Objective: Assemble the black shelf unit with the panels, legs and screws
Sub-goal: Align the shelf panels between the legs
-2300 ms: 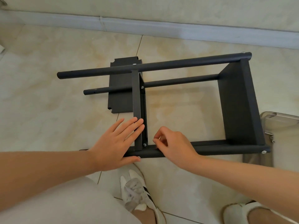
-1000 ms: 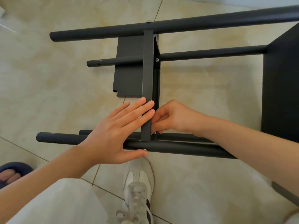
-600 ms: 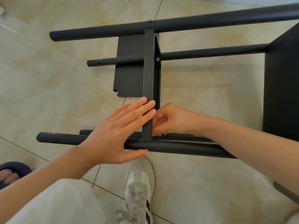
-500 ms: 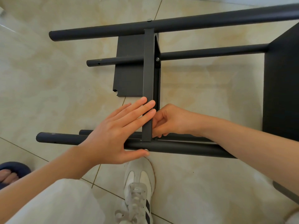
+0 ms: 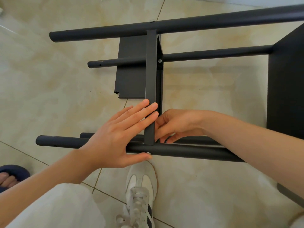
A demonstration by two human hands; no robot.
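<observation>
One panel (image 5: 150, 76): left grip (image 5: 115, 139) pressing, right grip (image 5: 177, 124) obscured

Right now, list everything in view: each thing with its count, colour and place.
legs: four, black, tubes lying crosswise over the floor
middle panel: one, black, edge-on between the legs
end panel: one, black, far right
loose panel: one, black, flat on the floor behind the middle panel
screws: three seen, silver, at leg joints
floor: beige tiles
grey object: one, lower right, cut off
slipper: one, dark blue, left edge
sneaker: one, white, bottom centre
trousers: white, bottom left
left hand: flat against the middle panel
right hand: fingers curled at the near joint, what they hold is hidden
</observation>
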